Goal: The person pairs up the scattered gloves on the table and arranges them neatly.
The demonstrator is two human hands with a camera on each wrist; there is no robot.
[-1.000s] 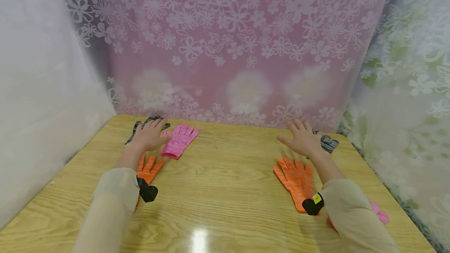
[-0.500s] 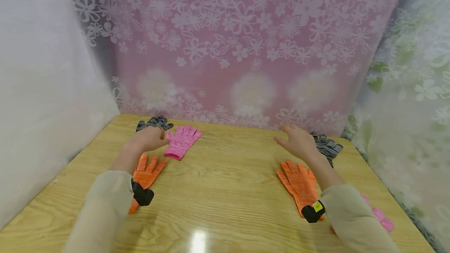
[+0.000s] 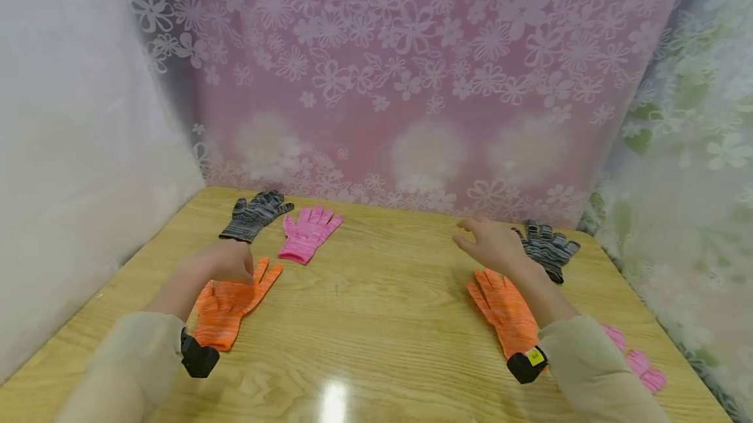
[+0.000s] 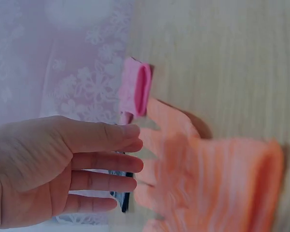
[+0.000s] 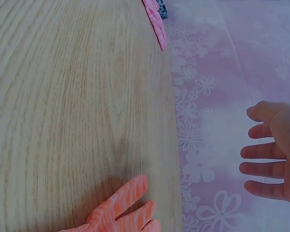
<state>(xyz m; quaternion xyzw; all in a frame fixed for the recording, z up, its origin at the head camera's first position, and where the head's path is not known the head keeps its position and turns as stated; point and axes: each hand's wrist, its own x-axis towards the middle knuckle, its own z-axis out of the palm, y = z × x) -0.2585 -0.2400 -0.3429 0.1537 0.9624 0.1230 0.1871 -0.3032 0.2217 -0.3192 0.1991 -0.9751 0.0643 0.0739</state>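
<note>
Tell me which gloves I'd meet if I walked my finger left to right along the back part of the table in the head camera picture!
A gray striped glove → a pink glove → a second gray striped glove.

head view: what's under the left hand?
An orange glove; its cuff and two digits show past the left hand, which covers the other fingertips from this angle.

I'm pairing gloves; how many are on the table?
6: left side, gray glove, pink glove beside it, orange glove nearer; right side, second gray glove, second orange glove nearer, second pink glove partly behind right sleeve, perhaps hiding others.
</note>
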